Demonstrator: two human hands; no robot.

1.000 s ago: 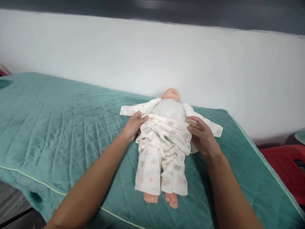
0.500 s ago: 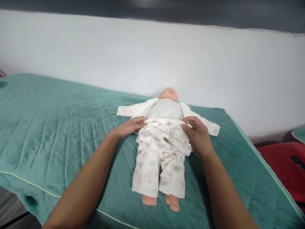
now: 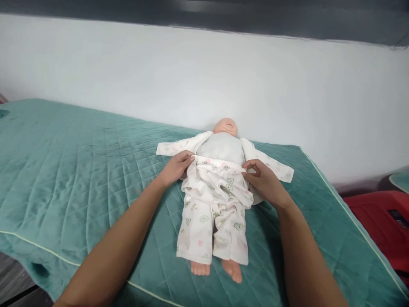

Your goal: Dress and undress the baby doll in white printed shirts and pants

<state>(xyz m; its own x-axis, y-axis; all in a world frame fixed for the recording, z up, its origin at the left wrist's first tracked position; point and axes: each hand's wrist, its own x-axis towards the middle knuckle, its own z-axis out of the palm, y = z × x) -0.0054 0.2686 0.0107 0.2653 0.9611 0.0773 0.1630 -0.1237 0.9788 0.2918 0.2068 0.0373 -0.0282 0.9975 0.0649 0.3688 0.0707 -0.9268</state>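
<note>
A baby doll (image 3: pixel 220 146) lies on its back, head toward the wall and bare feet toward me. White printed pants (image 3: pixel 220 183) cover its legs and reach up to its pale cloth belly. My left hand (image 3: pixel 177 167) pinches the waistband at its left side. At the other side of the waistband, my right hand (image 3: pixel 262 178) has thumb and fingers closed on the fabric. A white printed top (image 3: pixel 271 164) lies open at the front, its sleeves spread out to both sides. The pants' fabric is bunched around the hips.
A green quilted cover (image 3: pixel 96 170) with light piping lies beneath the doll. Behind it rises a white wall (image 3: pixel 191 72) with a dark band above. Red plastic seating or a case (image 3: pixel 373 217) stands beyond the right edge.
The left end of the waistband has risen slightly with my left hand. My right hand has shifted a little downward, so the waistband now slants. The doll stays in place.
</note>
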